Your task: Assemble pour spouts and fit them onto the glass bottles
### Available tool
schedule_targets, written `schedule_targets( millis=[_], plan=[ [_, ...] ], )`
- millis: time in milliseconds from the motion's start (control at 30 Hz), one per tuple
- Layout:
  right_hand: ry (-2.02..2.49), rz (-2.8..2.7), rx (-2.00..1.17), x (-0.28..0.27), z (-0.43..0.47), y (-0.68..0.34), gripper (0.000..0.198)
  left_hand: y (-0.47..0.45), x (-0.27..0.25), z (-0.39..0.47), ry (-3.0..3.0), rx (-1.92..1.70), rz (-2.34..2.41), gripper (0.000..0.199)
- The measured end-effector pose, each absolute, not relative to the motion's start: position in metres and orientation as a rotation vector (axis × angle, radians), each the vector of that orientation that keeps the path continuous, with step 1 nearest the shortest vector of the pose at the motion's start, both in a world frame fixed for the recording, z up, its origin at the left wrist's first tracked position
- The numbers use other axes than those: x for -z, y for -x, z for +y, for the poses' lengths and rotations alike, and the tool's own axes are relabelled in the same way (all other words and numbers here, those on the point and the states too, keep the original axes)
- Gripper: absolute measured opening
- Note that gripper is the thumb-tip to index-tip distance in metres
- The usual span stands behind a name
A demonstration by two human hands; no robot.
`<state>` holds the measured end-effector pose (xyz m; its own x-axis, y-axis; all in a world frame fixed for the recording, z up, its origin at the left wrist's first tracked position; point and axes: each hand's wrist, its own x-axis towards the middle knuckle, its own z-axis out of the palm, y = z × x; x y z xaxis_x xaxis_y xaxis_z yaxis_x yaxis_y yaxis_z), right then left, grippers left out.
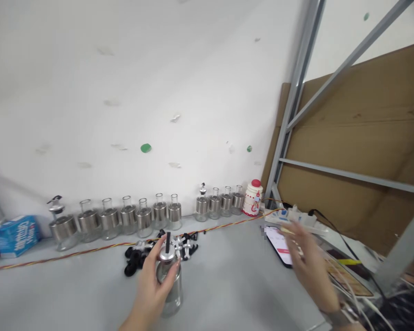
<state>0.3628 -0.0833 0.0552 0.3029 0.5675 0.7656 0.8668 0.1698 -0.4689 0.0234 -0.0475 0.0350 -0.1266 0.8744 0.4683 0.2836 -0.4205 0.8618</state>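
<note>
My left hand (pixel 152 280) is wrapped round a clear glass bottle (pixel 173 296) with a metal sleeve, standing upright on the grey table. A silver pourer cap (pixel 167 252) with a black lever sits on its neck, between my thumb and fingers. Behind it lies a pile of loose silver and black pourer caps (pixel 186 248), partly hidden by the bottle and my hand. My right hand (pixel 307 257) is off to the right, close to a phone (pixel 278 244) with a lit screen. Motion smears its fingers, so I cannot tell whether they hold anything.
Along the wall stand several sleeved glass bottles (pixel 108 218), mostly open-necked; a capped bottle (pixel 62 227) is at the left. A blue box (pixel 15 235), a white red-topped jar (pixel 252 198), a twisted wire (pixel 100 248), a power strip (pixel 296 218) and a metal frame (pixel 283 138) surround them.
</note>
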Motion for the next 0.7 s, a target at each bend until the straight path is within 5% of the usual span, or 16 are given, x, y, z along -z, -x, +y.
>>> schedule_targets(
  millis=[67, 233, 700],
  plan=[
    [1.27, -1.763, 0.477, -0.068, -0.077, -0.302, 0.028, -0.022, -0.033, -0.05, -1.644, -1.543, 1.216, 0.062],
    [0.781, -2.266, 0.571, -0.089, -0.078, -0.18, 0.042, -0.01, -0.003, -0.046, -1.818, -1.42, 1.133, 0.055],
    [0.887, -2.04, 0.484, -0.065, -0.065, -0.137, 0.043, -0.006, 0.016, -0.037, -1.808, -1.413, 1.131, 0.056]
  ],
)
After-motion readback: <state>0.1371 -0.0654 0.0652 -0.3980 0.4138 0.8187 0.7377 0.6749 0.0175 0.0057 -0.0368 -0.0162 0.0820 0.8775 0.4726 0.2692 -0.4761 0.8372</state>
